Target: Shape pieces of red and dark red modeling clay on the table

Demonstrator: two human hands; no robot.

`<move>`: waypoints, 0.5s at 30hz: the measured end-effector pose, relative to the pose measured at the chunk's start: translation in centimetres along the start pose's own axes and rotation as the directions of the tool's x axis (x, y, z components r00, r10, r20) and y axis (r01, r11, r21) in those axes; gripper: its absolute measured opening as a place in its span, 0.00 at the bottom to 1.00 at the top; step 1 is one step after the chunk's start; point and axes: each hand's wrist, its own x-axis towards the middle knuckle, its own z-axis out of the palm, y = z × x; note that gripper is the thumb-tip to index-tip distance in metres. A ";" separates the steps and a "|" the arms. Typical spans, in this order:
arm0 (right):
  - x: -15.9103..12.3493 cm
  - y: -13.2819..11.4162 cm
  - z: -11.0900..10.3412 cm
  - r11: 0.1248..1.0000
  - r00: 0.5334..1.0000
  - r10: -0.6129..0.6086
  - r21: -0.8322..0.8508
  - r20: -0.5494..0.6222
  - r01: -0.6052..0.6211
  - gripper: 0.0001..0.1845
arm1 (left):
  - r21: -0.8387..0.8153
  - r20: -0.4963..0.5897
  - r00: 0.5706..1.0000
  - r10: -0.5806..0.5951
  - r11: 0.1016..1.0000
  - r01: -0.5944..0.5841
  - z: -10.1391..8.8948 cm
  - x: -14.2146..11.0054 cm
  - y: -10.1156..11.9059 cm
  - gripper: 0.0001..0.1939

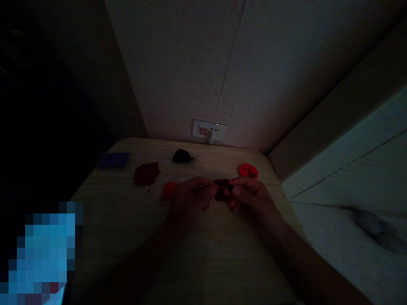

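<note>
Between my two hands is a dark red, soft-looking piece like modelling clay (220,196), dim and partly covered by fingers. My left hand (190,199) is closed in a pinch at its left edge. From the other side my right hand (252,197) grips it, with thumb and forefinger pinched at a small black bit (231,187) and other fingers curled below. A bright orange-red lump (168,190) lies beside my left hand, partly hidden by it. Just beyond my right hand sits a flat, bright red disc (248,170) with dark marks.
On the wooden table (203,254) lie a dark red flattened lump (146,173), a black lump (182,156) and a purple packet (113,160). A wall socket (209,129) with a plug is behind the table. A blurred bluish screen-like shape (47,245) glows at lower left.
</note>
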 end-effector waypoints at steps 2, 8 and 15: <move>0.1 -0.1 0.1 0.995 0.998 0.064 0.082 0.011 -0.064 0.09 | 0.000 0.002 1.000 0.003 1.000 -0.003 0.0 -0.1 0.0 0.11; 0.0 -0.2 0.3 0.989 0.996 0.093 0.114 0.007 -0.093 0.10 | 0.000 0.082 0.995 -0.056 0.998 0.056 0.0 -0.1 0.1 0.13; -0.2 -0.1 0.4 0.993 0.995 0.093 0.068 0.031 -0.095 0.08 | -0.038 0.166 0.981 -0.100 0.994 0.107 0.2 -0.1 0.0 0.18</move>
